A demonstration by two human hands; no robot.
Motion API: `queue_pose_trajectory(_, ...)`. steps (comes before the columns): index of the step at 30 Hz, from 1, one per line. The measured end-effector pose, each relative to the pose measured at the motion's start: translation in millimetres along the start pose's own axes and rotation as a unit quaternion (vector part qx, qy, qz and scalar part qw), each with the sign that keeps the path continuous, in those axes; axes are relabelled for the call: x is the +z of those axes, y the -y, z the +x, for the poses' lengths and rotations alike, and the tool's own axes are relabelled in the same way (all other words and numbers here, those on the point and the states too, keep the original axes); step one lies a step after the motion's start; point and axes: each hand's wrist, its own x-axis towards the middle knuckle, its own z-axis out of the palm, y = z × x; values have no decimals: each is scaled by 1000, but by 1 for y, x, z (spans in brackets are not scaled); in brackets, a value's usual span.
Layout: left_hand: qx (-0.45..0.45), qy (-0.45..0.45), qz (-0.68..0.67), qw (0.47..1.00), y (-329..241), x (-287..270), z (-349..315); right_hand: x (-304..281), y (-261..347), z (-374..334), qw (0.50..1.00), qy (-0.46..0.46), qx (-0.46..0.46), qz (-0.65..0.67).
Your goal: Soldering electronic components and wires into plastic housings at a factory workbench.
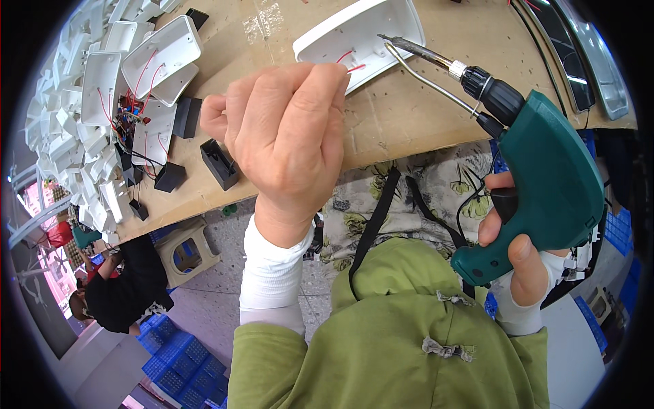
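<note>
My right hand [523, 269] is wrapped around the handle of a green soldering gun [560, 184], with fingers at its dark trigger. Its dark tip and the thin bent metal tube beside it reach over a white plastic housing [327, 44] on the table. Two short red wires [355, 67] show inside that housing. My left hand [286, 133] is closed, knuckles up, at the housing's near left side and covers part of it. The curled fingers lie close to the red wires, but what they grip is hidden.
White housings [102, 85] and black boxes [219, 165] crowd the brown worktable [381, 129] at left. Dark glossy panels [562, 54] lie far right. Below stand a beige stool [187, 255] and blue crates [184, 361]; another person [133, 283] works at lower left.
</note>
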Motion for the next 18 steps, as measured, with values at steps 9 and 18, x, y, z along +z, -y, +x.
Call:
queue_pose_trajectory(9, -10, 64, 89, 994, -7, -9, 12, -1, 2, 1, 1000, 5, -1, -3)
queue_pose_trajectory(18, -39, 52, 65, 996, -5, 8, 11, 0, 0, 1, 1000, -4, 6, 5)
